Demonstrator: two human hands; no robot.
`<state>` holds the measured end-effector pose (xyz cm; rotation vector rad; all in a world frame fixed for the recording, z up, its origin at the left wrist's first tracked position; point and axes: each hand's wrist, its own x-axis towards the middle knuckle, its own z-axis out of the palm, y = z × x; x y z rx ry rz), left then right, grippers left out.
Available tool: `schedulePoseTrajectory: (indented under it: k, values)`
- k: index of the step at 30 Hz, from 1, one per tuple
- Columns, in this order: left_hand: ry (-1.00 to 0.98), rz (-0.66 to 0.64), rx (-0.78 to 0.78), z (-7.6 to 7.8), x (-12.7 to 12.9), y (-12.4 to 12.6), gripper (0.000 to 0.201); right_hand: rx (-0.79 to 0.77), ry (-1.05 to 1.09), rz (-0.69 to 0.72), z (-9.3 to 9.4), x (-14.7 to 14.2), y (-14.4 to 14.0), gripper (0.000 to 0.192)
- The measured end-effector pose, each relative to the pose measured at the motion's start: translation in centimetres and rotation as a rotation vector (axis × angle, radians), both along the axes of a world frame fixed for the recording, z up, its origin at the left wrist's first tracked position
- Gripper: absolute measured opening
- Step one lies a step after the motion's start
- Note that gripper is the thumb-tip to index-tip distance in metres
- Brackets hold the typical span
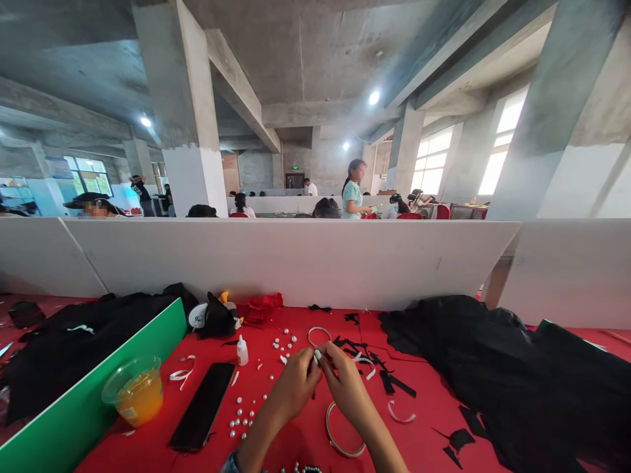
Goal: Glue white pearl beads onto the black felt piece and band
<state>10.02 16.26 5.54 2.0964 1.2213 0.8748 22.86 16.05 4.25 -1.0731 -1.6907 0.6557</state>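
Observation:
My left hand (pixel 296 378) and my right hand (pixel 345 381) meet over the red tabletop, thumbs and fingers pinched together. Something small and white (pixel 317 355) shows at the fingertips; its kind is too small to tell. Just beyond them is a thin pale hoop (pixel 319 328), partly covered by the fingers. A larger pale hoop (pixel 331 441) lies below my right wrist. White pearl beads (pixel 239 412) are scattered left of my left forearm, with more beads (pixel 286 340) farther back. A small white dropper bottle (pixel 242 350) stands to the left.
On the left are a black phone (pixel 203 407), a plastic cup of orange drink (pixel 140 394) and a green divider (pixel 98 401). Black fabric (pixel 458 355) heaps on the right, with black scraps (pixel 397 383) nearby. A white partition (pixel 296 263) runs behind; people are beyond it.

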Motion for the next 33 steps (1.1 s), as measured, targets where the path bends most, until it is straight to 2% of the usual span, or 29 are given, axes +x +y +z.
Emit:
schedulePoseTrajectory:
  k: [3, 6, 9, 12, 17, 20, 27, 30, 33]
  values:
    - [-0.226, -0.123, -0.235, 0.1, -0.7, -0.2, 0.034, 0.051, -0.055, 0.011, 0.6, 0.0, -0.5, 0.021]
    - [-0.311, -0.192, -0.324, 0.7, -1.1, -0.9, 0.036, 0.055, 0.001, 0.064, 1.3, 0.4, -0.9, 0.019]
    - [-0.225, -0.198, -0.265, 1.6, -1.1, -1.8, 0.033, -0.023, 0.098, 0.121, 1.7, 0.8, -1.2, 0.021]
    - [-0.114, -0.145, -0.153, 2.2, -0.8, -2.5, 0.029, -0.093, 0.198, 0.188, 1.7, 0.9, -1.2, 0.025]
    - [-0.023, -0.020, 0.042, 2.4, -0.6, -2.7, 0.024, -0.009, 0.275, 0.165, 1.3, -0.1, -1.0, 0.027]
    - [-0.002, -0.004, 0.071, 2.4, -0.6, -2.8, 0.022, 0.098, 0.180, 0.121, 1.2, -0.3, -1.1, 0.025]
    - [0.168, 0.091, 0.056, 3.4, -0.6, -3.2, 0.018, 0.317, -0.297, -0.091, 1.3, -0.2, -1.3, 0.025]
    - [0.175, 0.059, 0.049, 4.0, -1.3, -3.3, 0.020, 0.373, -0.440, -0.079, 2.1, 0.0, -1.9, 0.027]
    - [0.129, -0.069, -0.021, 4.5, -2.6, -3.4, 0.023, 0.259, -0.436, 0.032, 3.7, 0.7, -3.4, 0.028]
